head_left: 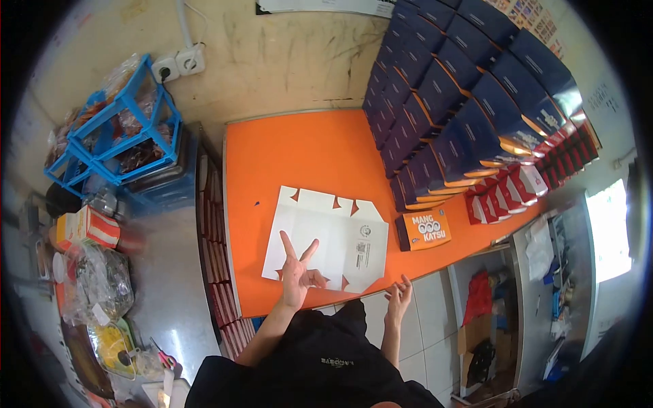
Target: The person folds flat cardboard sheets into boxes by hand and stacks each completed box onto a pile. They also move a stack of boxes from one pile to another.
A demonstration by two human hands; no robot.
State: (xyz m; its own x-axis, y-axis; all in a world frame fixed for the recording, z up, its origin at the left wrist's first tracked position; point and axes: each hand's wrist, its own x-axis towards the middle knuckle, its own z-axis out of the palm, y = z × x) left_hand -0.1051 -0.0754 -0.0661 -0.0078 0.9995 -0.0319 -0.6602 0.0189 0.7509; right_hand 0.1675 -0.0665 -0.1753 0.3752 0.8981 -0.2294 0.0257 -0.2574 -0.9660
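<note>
A flat white cardboard box blank (pixel 320 231) with notched edges and small printing at its right lies on the orange table (pixel 292 149). Over its lower left part is my left hand (pixel 297 273), two fingers stretched out in a V and the others curled, with nothing held. My right hand (pixel 399 300) is just off the table's front edge, near the blank's lower right corner, its fingers loosely apart and empty. To the right of the blank lies an orange and dark blue printed box (pixel 425 230).
Tall stacks of folded dark blue boxes (pixel 449 109) fill the table's right side, beside red and white boxes (pixel 510 194). On the left stand a blue plastic rack (pixel 122 129) and a metal counter (pixel 163 265) with bagged goods and scissors (pixel 166 359).
</note>
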